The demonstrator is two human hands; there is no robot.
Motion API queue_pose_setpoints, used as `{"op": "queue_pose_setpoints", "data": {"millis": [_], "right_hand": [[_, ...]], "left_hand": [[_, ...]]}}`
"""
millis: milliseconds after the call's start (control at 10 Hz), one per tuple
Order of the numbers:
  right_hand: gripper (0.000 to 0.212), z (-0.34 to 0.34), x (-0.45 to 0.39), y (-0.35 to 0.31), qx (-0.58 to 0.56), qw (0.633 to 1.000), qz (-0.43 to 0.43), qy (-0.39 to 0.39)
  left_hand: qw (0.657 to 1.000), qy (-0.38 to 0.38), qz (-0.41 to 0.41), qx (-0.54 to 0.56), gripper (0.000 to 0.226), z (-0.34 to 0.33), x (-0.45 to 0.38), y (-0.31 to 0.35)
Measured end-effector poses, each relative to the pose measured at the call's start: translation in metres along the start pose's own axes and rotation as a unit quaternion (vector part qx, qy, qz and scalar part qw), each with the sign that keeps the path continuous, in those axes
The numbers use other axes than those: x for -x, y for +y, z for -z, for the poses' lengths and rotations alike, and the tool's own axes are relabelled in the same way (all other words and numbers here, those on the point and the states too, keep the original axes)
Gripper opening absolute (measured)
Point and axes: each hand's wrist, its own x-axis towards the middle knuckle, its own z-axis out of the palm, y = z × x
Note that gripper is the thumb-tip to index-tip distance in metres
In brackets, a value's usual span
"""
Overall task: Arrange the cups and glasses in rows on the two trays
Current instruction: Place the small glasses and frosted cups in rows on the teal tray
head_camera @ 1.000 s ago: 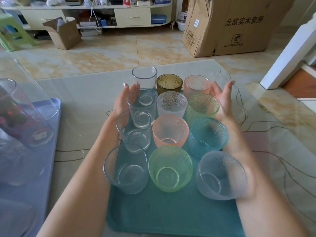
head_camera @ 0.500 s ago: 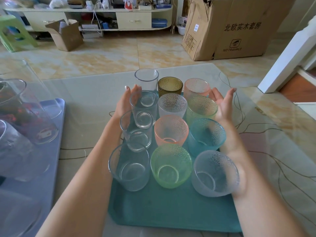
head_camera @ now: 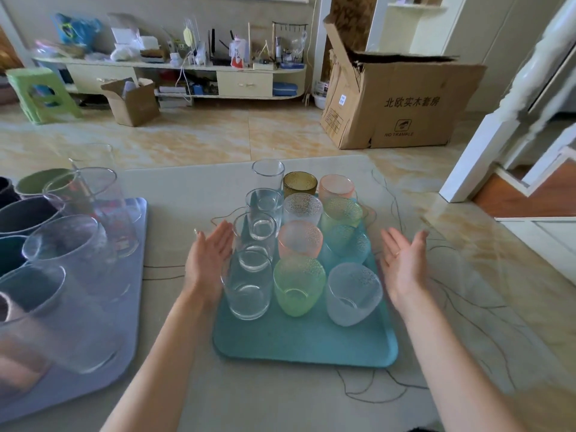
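Both hands, left and right, flank the glasses on the tray with palms open and empty, seemingly to square the rows.

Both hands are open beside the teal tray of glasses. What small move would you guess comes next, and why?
Probably a nudge to the far clear glass and the pink glass: they seem to stand at or past the far edge of the teal tray. The left hand and right hand are open and hold nothing, so either could push them in.
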Motion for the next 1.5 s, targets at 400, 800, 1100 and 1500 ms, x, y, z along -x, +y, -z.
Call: {"op": "queue_pose_setpoints", "data": {"millis": [400, 800, 1100, 1500], "right_hand": [[0.052, -0.054, 0.125, 0.057, -0.064, 0.943, 0.173, 0.277], [0.051, -0.074, 0.100, 0.073, -0.055, 0.918, 0.204, 0.336], [0.049, -0.072, 0.094, 0.074, -0.055, 0.909, 0.218, 0.351], [0.041, -0.073, 0.095, 0.065, -0.047, 0.910, 0.205, 0.357]], "left_hand": [[0.946, 0.243, -0.169, 0.133, 0.045, -0.039, 0.097, -0.021], [0.911, 0.356, -0.173, 0.119, 0.044, -0.058, 0.082, -0.029], [0.909, 0.342, -0.213, 0.108, 0.048, -0.058, 0.082, -0.032], [0.913, 0.339, -0.211, 0.087, 0.048, -0.055, 0.082, -0.035]]}}
